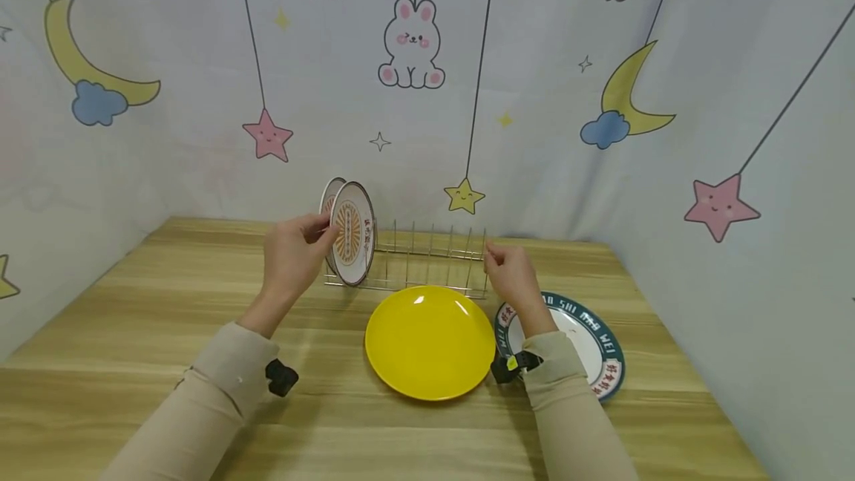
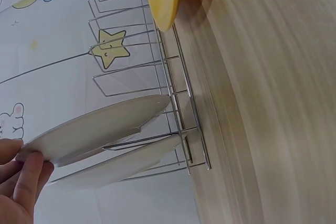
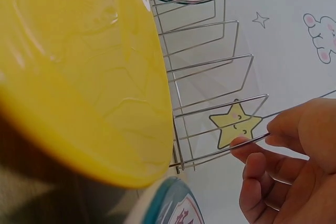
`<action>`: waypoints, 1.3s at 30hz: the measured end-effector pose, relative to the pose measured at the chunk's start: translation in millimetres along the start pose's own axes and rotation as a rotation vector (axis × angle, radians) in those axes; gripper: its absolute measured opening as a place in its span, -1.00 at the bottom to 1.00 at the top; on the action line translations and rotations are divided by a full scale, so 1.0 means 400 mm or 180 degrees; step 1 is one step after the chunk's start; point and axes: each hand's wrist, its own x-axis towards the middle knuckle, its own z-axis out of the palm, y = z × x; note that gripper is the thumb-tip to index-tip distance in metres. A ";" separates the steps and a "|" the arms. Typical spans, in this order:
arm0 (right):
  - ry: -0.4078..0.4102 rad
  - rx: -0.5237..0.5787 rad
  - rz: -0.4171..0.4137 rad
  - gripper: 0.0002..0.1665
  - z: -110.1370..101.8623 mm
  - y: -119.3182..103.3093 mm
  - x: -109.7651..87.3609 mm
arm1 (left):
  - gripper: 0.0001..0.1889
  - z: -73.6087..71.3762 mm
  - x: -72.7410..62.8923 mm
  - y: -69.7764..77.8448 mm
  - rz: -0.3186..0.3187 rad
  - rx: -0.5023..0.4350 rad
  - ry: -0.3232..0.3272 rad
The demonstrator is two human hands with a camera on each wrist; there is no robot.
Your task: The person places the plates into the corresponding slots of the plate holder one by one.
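My left hand (image 1: 294, 254) pinches the edge of a white plate with an orange sunburst pattern (image 1: 352, 236). This plate stands on edge at the left end of a wire dish rack (image 1: 427, 251), its lower rim right at the wires in the left wrist view. Behind it, a second white plate (image 2: 121, 171) leans in the end slot. At the rack's other end, my right hand (image 1: 513, 273) grips the end wire between thumb and forefinger; the fingers (image 3: 247, 148) show on it in the right wrist view.
A yellow plate (image 1: 430, 344) lies flat in front of the rack. To its right, partly under my right forearm, is a white plate with a green lettered rim (image 1: 604, 332). Behind the wooden table (image 1: 133, 318) hangs a patterned cloth (image 1: 200, 58).
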 end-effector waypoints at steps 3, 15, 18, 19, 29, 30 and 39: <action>0.0021 -0.0003 -0.0035 -0.58 0.001 0.001 -0.003 | -0.75 0.003 -0.009 -0.006 -0.0025 0.0124 -0.0073; -0.0012 0.0001 -0.0117 -0.63 -0.010 -0.013 -0.007 | -0.83 0.009 -0.025 -0.008 0.0061 0.0326 -0.0035; -0.0037 -0.0013 -0.0106 -0.60 -0.012 -0.015 -0.009 | -0.84 0.006 -0.029 0.000 0.0068 0.0299 -0.0044; -0.0050 -0.0014 -0.0094 -0.58 -0.013 -0.015 -0.009 | -0.84 0.006 -0.031 0.003 0.0084 0.0288 -0.0046; -0.0103 -0.0036 -0.0034 -0.57 -0.019 -0.016 -0.016 | -0.86 0.002 -0.054 0.026 0.0132 0.0195 -0.0130; -0.0116 -0.0044 -0.0041 -0.57 -0.020 -0.016 -0.017 | -0.85 0.001 -0.058 0.029 0.0117 0.0187 -0.0164; -0.0180 -0.0070 -0.0030 -0.56 -0.032 -0.016 -0.021 | -0.83 0.001 -0.093 0.040 0.0061 0.0208 -0.0398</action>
